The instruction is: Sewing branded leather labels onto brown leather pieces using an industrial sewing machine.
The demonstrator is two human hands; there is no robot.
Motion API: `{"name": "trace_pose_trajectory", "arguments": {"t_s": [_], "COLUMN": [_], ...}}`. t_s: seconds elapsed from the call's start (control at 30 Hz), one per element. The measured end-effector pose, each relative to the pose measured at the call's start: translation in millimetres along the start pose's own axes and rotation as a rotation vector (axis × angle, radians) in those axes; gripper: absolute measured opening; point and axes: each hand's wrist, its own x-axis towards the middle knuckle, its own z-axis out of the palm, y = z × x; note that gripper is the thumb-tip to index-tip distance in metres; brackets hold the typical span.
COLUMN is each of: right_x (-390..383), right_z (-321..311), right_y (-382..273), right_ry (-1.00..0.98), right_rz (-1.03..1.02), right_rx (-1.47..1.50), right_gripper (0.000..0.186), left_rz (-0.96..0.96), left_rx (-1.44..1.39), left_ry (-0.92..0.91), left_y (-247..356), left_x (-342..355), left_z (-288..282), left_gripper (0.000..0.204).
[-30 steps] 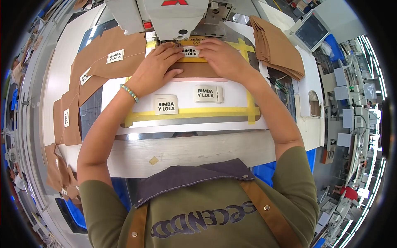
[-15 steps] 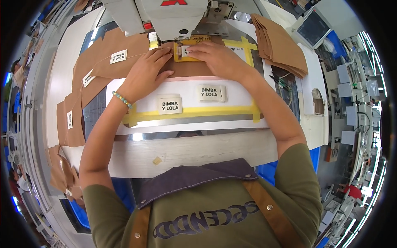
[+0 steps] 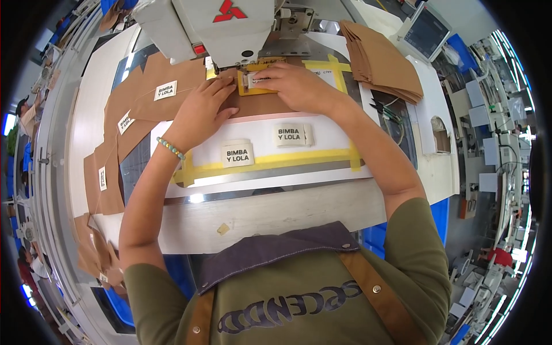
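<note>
My left hand (image 3: 201, 114) rests fingers apart on the brown piece (image 3: 259, 105) below the white sewing-machine head (image 3: 230, 31). My right hand (image 3: 302, 91) lies over a yellow template (image 3: 247, 90), its fingertips on a white label (image 3: 252, 81) inside, which they partly cover. Both hands are open, fingers bent slightly. A pink strip edges the brown piece on the near side. Below that, two small stacks of printed white labels (image 3: 237, 154) (image 3: 290, 134) lie on a white sheet (image 3: 201, 138) bordered with yellow tape.
Overlapping brown pieces (image 3: 138, 92) with labels and thread trail along the left. A brown stack (image 3: 379, 63) sits at back right, near black-bladed scissors (image 3: 378, 107) and a screen (image 3: 425, 31). Blue bins (image 3: 431, 230) show below the table. Co-workers (image 3: 27, 118) appear at the far left.
My left fingers have moved left, away from the label and template. My right fingers have shifted left and now cover more of the label. The whole view has shifted slightly.
</note>
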Motion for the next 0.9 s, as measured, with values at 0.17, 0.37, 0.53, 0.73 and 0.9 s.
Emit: {"name": "trace_pose_trajectory", "arguments": {"t_s": [0.17, 0.37, 0.53, 0.73, 0.9], "right_x": [2, 7, 15, 14, -1], "right_z": [2, 6, 6, 7, -11], "right_y": [2, 8, 15, 20, 6], "right_ry": [-0.005, 0.037, 0.056, 0.084, 0.053], "right_rz": [0.025, 0.033, 0.05, 0.087, 0.136], "right_rx": [0.052, -0.007, 0.009, 0.04, 0.152], "right_gripper": [0.044, 0.043, 0.041, 0.039, 0.034], "left_rz": [0.03, 0.047, 0.03, 0.035, 0.059], "left_rx": [-0.008, -0.045, -0.057, -0.076, 0.0], "left_ry": [0.005, 0.078, 0.128, 0.113, 0.077], "left_y": [-4, -3, -7, -7, -8], "left_x": [0, -2, -8, -4, -5], "left_z": [-3, -4, -9, -9, -7], "left_gripper": [0.054, 0.055, 0.056, 0.055, 0.056]}}
